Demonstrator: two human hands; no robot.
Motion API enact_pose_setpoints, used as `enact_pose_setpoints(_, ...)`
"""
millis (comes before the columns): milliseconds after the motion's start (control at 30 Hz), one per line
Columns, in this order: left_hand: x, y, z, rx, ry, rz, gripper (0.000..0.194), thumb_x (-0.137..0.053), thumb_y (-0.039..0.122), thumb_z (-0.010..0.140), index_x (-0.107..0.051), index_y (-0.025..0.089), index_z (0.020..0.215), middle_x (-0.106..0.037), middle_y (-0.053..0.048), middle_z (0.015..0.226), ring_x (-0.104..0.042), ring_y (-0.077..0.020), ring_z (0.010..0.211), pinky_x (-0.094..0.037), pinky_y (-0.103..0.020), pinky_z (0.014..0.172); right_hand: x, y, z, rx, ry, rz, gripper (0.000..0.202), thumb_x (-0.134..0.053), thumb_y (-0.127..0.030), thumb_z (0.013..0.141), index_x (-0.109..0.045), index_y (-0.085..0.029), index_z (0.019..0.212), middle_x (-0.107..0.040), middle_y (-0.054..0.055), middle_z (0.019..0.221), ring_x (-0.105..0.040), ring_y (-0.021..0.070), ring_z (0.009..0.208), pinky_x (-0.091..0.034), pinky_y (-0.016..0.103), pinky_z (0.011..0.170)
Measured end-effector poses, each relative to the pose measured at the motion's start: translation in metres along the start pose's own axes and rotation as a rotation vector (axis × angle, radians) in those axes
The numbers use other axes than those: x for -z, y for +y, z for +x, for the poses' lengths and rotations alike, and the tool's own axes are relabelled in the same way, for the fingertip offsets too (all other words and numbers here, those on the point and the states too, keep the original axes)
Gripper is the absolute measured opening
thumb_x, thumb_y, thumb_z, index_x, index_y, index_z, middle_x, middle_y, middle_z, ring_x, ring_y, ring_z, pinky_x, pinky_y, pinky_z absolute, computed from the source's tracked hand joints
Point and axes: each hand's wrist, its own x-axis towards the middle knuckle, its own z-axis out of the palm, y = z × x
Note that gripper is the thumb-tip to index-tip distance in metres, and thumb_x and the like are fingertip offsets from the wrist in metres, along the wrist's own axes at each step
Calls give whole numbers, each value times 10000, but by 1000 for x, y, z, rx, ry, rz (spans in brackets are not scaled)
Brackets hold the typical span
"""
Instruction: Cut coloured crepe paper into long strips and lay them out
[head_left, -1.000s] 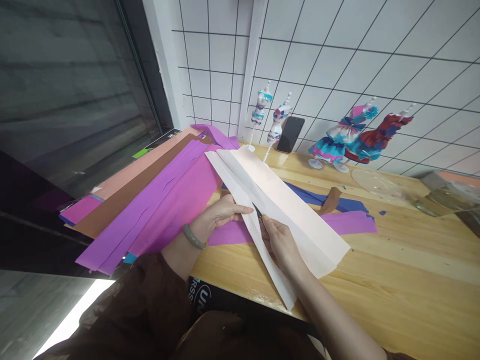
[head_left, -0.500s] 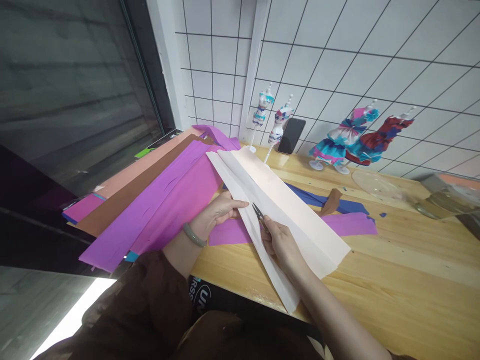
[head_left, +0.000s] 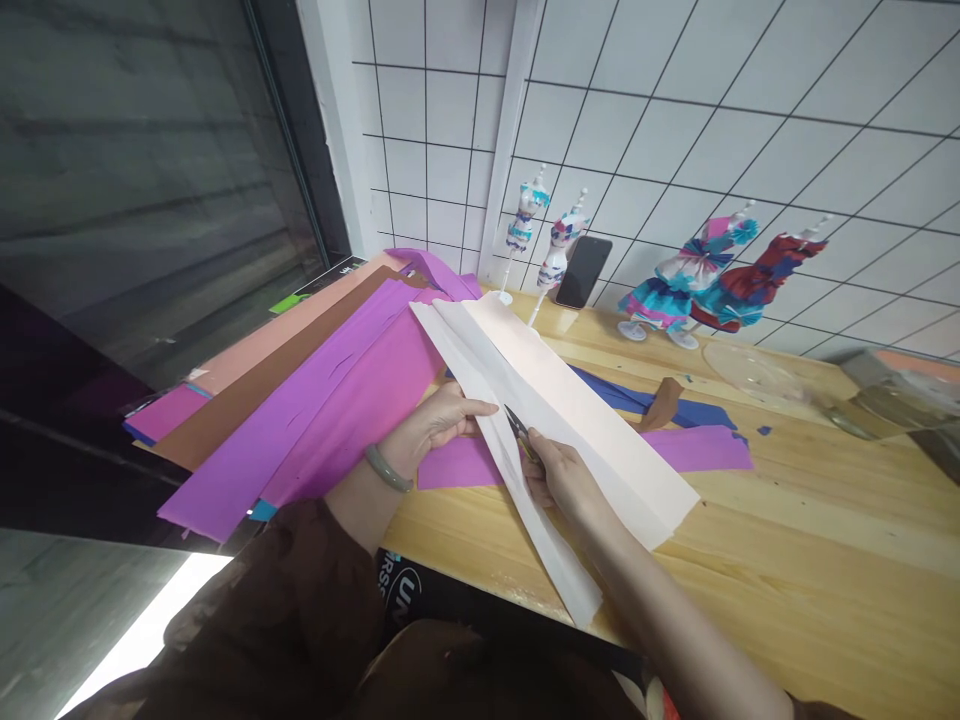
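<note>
Pinches pale, creased, lengthwise-slit paper [head_left: 577, 440] with left hand [head_left: 448, 415]; grips dark-bladed scissors [head_left: 516, 424] in right hand [head_left: 564, 478] (hiding much of them).

The left forearm [head_left: 352, 515] slanted in from the lower left, its hand [head_left: 448, 415] pinching with the thumb straight and the fingers bent beneath it. The right forearm [head_left: 667, 600] slanted in from the lower right, bare toward the wrist. The right hand [head_left: 564, 478] was closed, near the left but apart; its lower fingers seemed curled, though they were partly hidden.
</note>
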Motion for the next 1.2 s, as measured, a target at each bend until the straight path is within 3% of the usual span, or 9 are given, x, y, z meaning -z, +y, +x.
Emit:
enact_pose_setpoints(333, 0, 1, 0, -6, -57, -29, 517, -725, 80, 619, -566, 126, 1109, -653, -151, 1042, -640, -247, 897, -529, -437, 806, -14, -9, 19, -38, -37, 100, 378, -492, -487, 775, -329, -212, 574, -202, -92, 483, -150, 53, 396, -79, 233, 389)
enact_pose_setpoints(633, -3, 2, -3, -24, -48, -9, 478, -716, 84, 631, -586, 140, 1088, -627, -150, 1116, -616, -267, 974, -518, -443, 832, -13, -6, 21, 9, -23, 48, 393, -491, -506, 782, -313, -215, 588, -192, -89, 496, -148, 58, 411, -68, 234, 387)
enact_pose_setpoints(1200, 0, 0, -1, -8, -40, -44, 466, -746, 93, 604, -615, 138, 1049, -649, -150, 1057, -633, -252, 908, -529, -424, 798, -15, -6, 19, 44, 16, 38, 396, -494, -479, 793, -293, -215, 576, -191, -75, 527, -148, 65, 439, -74, 238, 390)
